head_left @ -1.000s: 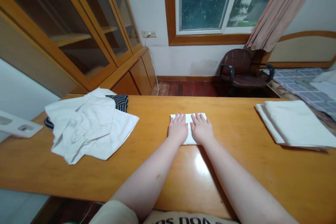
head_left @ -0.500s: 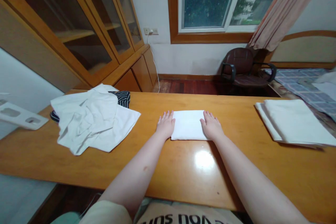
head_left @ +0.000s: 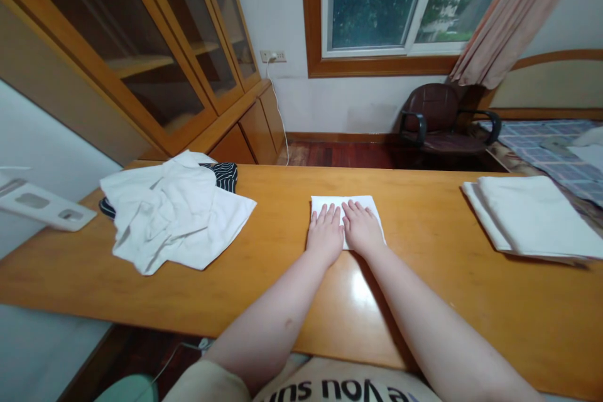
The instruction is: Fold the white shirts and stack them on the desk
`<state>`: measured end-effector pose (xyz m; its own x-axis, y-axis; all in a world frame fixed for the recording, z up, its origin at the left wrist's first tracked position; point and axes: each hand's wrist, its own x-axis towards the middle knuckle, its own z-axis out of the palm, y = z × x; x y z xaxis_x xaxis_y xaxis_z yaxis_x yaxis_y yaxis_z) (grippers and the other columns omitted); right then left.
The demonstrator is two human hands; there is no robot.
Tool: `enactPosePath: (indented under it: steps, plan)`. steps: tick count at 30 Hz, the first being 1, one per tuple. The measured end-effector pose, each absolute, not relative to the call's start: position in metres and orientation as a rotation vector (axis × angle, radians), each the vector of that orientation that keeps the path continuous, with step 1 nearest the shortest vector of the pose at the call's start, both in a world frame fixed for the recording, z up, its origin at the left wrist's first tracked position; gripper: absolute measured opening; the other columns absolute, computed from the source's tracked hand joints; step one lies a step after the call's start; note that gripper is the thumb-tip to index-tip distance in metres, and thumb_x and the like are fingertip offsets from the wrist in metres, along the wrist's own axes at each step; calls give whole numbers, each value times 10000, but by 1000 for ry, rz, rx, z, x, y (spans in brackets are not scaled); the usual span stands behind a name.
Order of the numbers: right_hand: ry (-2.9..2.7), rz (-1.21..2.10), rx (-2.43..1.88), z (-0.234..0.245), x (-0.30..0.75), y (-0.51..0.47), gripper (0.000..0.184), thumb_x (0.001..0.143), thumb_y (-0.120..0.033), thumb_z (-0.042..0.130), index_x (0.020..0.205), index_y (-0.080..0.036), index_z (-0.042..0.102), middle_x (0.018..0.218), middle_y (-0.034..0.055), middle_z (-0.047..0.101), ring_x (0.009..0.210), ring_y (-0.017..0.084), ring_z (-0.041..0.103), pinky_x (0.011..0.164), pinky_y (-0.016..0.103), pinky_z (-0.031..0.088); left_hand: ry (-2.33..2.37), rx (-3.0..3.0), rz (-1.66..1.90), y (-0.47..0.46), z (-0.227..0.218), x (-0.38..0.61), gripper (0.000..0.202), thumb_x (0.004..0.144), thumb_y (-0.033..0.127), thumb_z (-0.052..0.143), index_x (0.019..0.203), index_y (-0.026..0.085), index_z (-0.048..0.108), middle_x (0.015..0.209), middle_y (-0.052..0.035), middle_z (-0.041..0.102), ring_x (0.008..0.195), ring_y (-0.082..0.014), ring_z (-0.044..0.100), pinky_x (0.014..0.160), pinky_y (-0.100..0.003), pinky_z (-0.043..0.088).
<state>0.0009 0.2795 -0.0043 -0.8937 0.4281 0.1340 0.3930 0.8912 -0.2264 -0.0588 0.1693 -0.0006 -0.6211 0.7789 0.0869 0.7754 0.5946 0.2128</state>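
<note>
A small folded white cloth (head_left: pixel 343 200) lies flat on the wooden table, a neat rectangle in front of me. My left hand (head_left: pixel 326 232) rests palm down on its left half, fingers stretched forward. Beside it, my right hand (head_left: pixel 362 226) lies flat on the right half, fingers also extended. The two hands are close together, with a narrow strip of cloth between them. Much of the cloth is hidden under my palms. Neither hand grips anything.
To the left is a crumpled white cloth heap (head_left: pixel 183 213) over a black striped fabric (head_left: pixel 226 176). Folded white cloths (head_left: pixel 532 213) are stacked at the right. A white slotted object (head_left: pixel 47 204) juts in at the table's left end. A brown chair (head_left: pixel 433 116) stands beyond the table (head_left: pixel 414 276).
Both hands have moved inward, from the cloth's left and right edges to its middle. The cloth stays in about the same place.
</note>
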Motion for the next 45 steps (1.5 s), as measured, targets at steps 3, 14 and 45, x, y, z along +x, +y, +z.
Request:
enactPosePath:
  steps: [3,14,45]
  plan:
    - [-2872,247,-666,-6,6,283,495,941,-331,333,1403,-163,395,1458,93,374,1349,229,308,1100,429,169,2770,1340,359,161,-1,-65,540,927,338,315,1444,188,294,1521,-36,261,1413,-210,153,1150,-446,115]
    - [-2938,249,-738,-6,13,290,541,939,-414,317,1431,-190,347,1486,77,323,1371,229,261,1095,448,189,2714,1226,392,130,-1,-76,537,949,317,250,1468,186,210,1544,-63,171,1411,-214,167,1134,-449,165]
    - [-2357,1127,-1130,-9,42,352,605,754,-322,595,1282,-67,443,741,29,644,679,172,600,655,289,441,1318,162,1242,111,27,-39,368,734,371,638,1007,144,543,1027,-115,630,973,-195,617,853,-316,451]
